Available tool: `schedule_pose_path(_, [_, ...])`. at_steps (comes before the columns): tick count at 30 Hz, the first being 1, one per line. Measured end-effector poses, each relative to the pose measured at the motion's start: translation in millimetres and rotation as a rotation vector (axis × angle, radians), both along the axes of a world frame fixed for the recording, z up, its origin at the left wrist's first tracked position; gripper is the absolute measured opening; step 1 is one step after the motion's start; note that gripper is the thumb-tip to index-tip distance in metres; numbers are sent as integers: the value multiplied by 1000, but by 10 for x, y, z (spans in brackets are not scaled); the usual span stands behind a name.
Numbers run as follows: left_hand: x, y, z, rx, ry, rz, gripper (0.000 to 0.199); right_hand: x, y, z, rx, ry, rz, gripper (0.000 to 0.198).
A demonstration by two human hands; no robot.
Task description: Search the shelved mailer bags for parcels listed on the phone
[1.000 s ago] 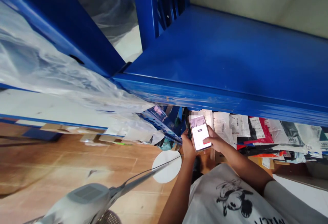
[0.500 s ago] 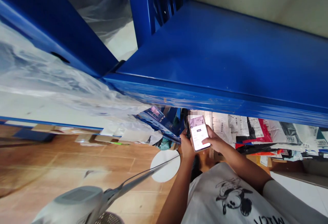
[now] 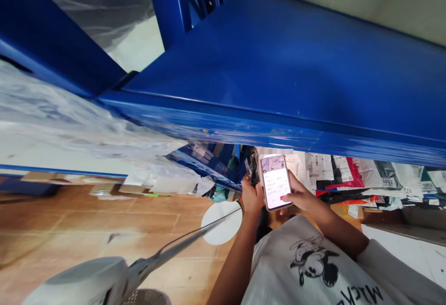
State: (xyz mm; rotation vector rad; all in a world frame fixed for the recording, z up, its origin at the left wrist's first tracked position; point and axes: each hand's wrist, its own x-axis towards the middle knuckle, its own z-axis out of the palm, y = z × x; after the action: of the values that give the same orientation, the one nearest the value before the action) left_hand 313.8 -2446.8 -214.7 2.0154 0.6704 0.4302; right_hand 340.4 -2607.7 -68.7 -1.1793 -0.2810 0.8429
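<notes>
A smartphone [image 3: 277, 182] with a lit white screen is in my right hand [image 3: 296, 194], whose fingers wrap behind it. The right thumb lies on the lower part of the screen, by a red button. My left hand [image 3: 252, 194] is just left of the phone, its fingers closed on the edge of a black plastic-wrapped parcel [image 3: 253, 164]. Most of that parcel is hidden behind the phone and under the shelf edge. Beyond the phone, white-labelled parcels [image 3: 298, 163] lie on a lower shelf.
A blue metal shelf [image 3: 261, 63] spans the view above my hands. Several bagged parcels [image 3: 371, 175] line the right. Clear plastic sheeting [image 3: 69, 114] covers a rack on the left. A grey-white fan [image 3: 80, 279] with a round white base [image 3: 222, 223] stands on the tiled floor [image 3: 153, 221].
The phone screen now shows more lines and a red button under my right thumb. Phone and right hand have shifted slightly right, widening the gap to my left hand. The camera view has shifted slightly.
</notes>
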Motion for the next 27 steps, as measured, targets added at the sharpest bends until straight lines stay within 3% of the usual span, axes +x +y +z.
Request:
schedule_pose_path(12, [22, -21, -35, 32, -38, 14, 38, -178, -696, 11, -96, -29, -247, 84])
schedule_pose_path(21, [10, -39, -59, 81, -55, -32, 38, -278, -764, -26, -106, -4, -250, 83])
schedule_pose_path(27, [67, -224, -6, 364, -41, -294, 28, -251, -675, -25, -68, -6, -223, 96])
